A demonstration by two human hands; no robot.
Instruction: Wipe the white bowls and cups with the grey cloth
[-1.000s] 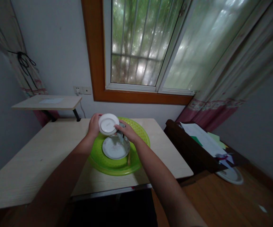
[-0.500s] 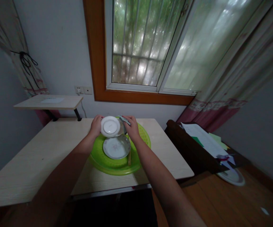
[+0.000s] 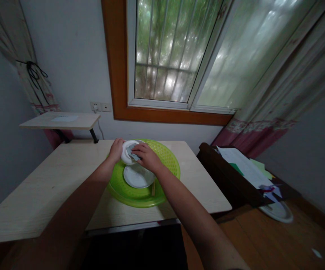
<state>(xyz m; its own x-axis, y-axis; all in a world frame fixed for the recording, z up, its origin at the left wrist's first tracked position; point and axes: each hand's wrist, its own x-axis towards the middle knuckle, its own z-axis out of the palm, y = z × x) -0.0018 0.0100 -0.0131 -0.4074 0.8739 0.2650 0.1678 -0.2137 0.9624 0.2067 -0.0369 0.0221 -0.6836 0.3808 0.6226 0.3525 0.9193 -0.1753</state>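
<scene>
My left hand (image 3: 115,151) grips the left rim of a small white plate (image 3: 126,158), raised over the far part of a round green plastic basket (image 3: 143,204) with its underside facing me. Folded under the fingers of my right hand (image 3: 149,159), a grey cloth (image 3: 132,150) presses against that underside. Directly below, a larger white plate (image 3: 138,177) with a faint pattern lies in the basket. Beside it on the right are what look like wooden chopsticks (image 3: 153,188), partly covered by my right forearm.
The basket stands on a pale wooden table (image 3: 66,168). At the table's back left is a small raised shelf (image 3: 83,120) on black legs. A dark brown piece of furniture (image 3: 221,176) with papers (image 3: 238,165) on it is at the right, below the curtain.
My right hand has moved left, bringing the grey cloth from beside the small plate onto its underside. My left hand still holds the plate in nearly the same spot.
</scene>
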